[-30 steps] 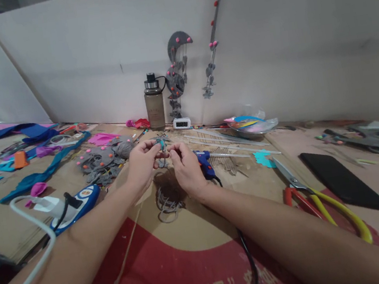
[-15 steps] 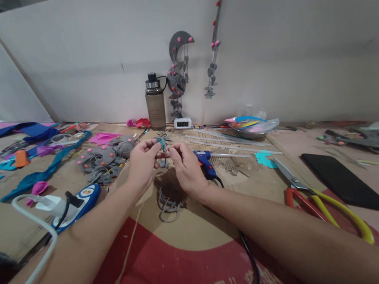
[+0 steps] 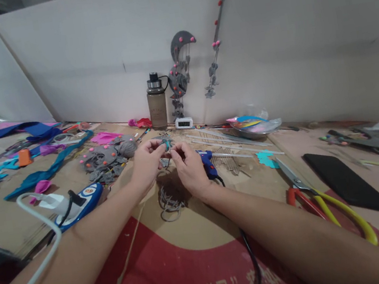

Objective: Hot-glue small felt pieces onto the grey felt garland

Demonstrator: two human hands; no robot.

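Between the fingertips of both hands is a small teal and grey felt piece (image 3: 167, 144), partly hidden by the fingers. My left hand (image 3: 148, 162) pinches it from the left with thumb and fingers. My right hand (image 3: 190, 166) is closed on its right side, thumb and forefinger pressed together. Below the hands a loose coil of grey cord (image 3: 170, 205) lies on the cardboard. A blue glue gun (image 3: 208, 162) rests just right of my right hand, its black cable running towards me. Grey felt pieces with pink and orange dots (image 3: 100, 158) are heaped left of my left hand.
Large scissors with red and yellow handles (image 3: 315, 199) lie at right beside a black phone-like slab (image 3: 347, 182). A blue power strip (image 3: 89, 201) with a white plug is by my left forearm. A bottle (image 3: 157, 104) and a small clock (image 3: 184, 123) stand at the back.
My fingers have shifted slightly around the small felt piece, and more of its teal part shows. The whole view has moved a little; the other things lie as before.
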